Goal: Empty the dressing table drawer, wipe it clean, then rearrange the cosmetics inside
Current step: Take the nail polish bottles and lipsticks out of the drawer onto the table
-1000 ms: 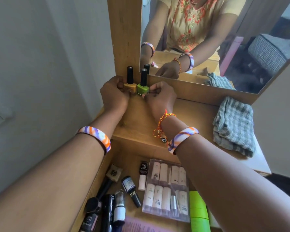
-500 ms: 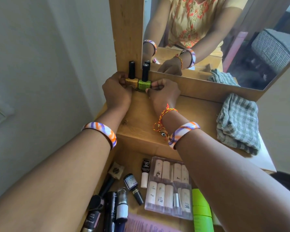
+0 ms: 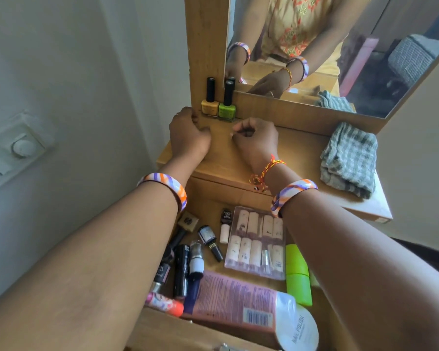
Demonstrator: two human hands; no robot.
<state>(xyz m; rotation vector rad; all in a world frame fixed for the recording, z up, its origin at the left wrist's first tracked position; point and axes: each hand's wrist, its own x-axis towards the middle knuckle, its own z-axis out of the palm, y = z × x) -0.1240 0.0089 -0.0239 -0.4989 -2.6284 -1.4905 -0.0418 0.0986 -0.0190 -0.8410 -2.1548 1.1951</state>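
A: What's the room like?
B: A pale wall on the left with a switch plate (image 3: 23, 145), and a wooden surface (image 3: 238, 158) under a mirror (image 3: 340, 46) in a wood frame.

A: And on the surface?
B: A yellow nail polish bottle (image 3: 209, 102) and a green nail polish bottle (image 3: 227, 105) stand upright, touching side by side against the frame's base. A folded grey checked cloth (image 3: 349, 160) lies well to the right.

A: The hands?
B: Both are near the bottles but apart from them. The left hand (image 3: 189, 135) rests curled on the surface by the frame's corner; the right hand (image 3: 256, 140) hovers loosely curled. Neither holds anything.

A: The drawer?
B: The drawer (image 3: 200, 191) is open below, beneath both forearms, which cover parts of it. Inside lie a clear pack of beige tubes (image 3: 256, 241), a green container (image 3: 298, 274), dark tubes (image 3: 181, 269), and a pink tube with a white cap (image 3: 238, 302)
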